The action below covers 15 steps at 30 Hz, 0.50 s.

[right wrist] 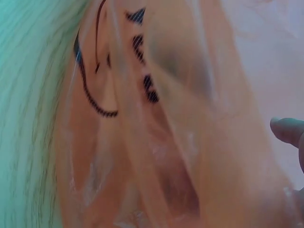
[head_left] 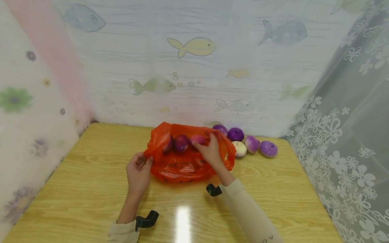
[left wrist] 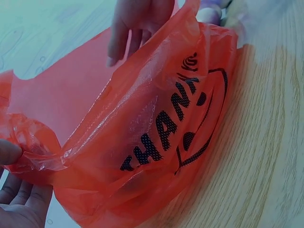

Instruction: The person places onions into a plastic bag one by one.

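Observation:
A red translucent plastic bag (head_left: 185,170) lies on its side on the table, its mouth spread open and "THANK YOU" printed on it. Several reddish-purple onions, among them one onion (head_left: 181,143) in the middle, show inside. My left hand (head_left: 138,172) pinches the gathered handle at the bag's left end, which the left wrist view also shows. My right hand (head_left: 210,152) is at the bag's mouth with thumb and fingers apart, beside the rightmost onion (head_left: 198,139). In the left wrist view, the right hand (left wrist: 145,19) hangs over the bag's edge with nothing visible in its fingers.
Right of the bag lie several loose onions: a dark purple one (head_left: 235,134), a whitish one (head_left: 239,149), and a purple one (head_left: 268,149) farthest right. The wooden table (head_left: 91,179) meets a fish-print curtain (head_left: 194,67) behind and a lace curtain (head_left: 349,168) at right.

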Motion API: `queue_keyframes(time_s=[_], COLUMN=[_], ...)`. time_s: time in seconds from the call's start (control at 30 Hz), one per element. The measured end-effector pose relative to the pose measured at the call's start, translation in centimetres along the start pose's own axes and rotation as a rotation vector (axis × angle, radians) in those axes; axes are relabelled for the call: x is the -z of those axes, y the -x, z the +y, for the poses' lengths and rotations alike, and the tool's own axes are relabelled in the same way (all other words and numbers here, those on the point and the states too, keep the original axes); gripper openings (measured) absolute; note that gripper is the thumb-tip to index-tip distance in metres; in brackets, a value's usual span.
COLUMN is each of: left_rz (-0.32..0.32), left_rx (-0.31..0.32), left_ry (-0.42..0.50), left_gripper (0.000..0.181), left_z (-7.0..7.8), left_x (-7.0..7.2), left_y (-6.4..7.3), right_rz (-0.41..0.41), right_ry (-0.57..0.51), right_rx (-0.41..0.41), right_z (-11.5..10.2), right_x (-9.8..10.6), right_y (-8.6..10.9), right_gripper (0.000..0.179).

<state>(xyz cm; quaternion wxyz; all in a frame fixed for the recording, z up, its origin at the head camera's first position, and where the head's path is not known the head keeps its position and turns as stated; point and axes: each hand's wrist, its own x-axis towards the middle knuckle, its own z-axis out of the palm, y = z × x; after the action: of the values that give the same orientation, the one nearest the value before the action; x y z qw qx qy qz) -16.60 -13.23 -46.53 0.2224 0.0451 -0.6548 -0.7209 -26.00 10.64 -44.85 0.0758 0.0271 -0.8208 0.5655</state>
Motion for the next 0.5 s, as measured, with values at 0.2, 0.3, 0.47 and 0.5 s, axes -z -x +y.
queue_keyframes(time_s=[0.2, 0.3, 0.47, 0.5], left_rz=[0.000, 0.002, 0.005, 0.005], left_rx=[-0.001, 0.000, 0.006, 0.007], left_ry=[-0.013, -0.010, 0.004, 0.005], left_gripper=[0.016, 0.016, 0.015, 0.015], left_z=[0.0, -0.1, -0.1, -0.1], left_x=[-0.1, -0.2, -0.2, -0.2], left_y=[0.0, 0.0, 0.0, 0.0], right_rz=[-0.038, -0.054, -0.077, -0.081], right_ry=[-0.041, -0.077, -0.195, -0.220], right_rx=[0.010, 0.027, 0.084, 0.098], right_z=[-1.2, -1.8, -2.7, -3.0], right_x=[0.7, 1.1, 1.9, 2.0], right_y=[1.2, 1.9, 3.0, 3.2], right_gripper=[0.064, 0.062, 0.051, 0.049])
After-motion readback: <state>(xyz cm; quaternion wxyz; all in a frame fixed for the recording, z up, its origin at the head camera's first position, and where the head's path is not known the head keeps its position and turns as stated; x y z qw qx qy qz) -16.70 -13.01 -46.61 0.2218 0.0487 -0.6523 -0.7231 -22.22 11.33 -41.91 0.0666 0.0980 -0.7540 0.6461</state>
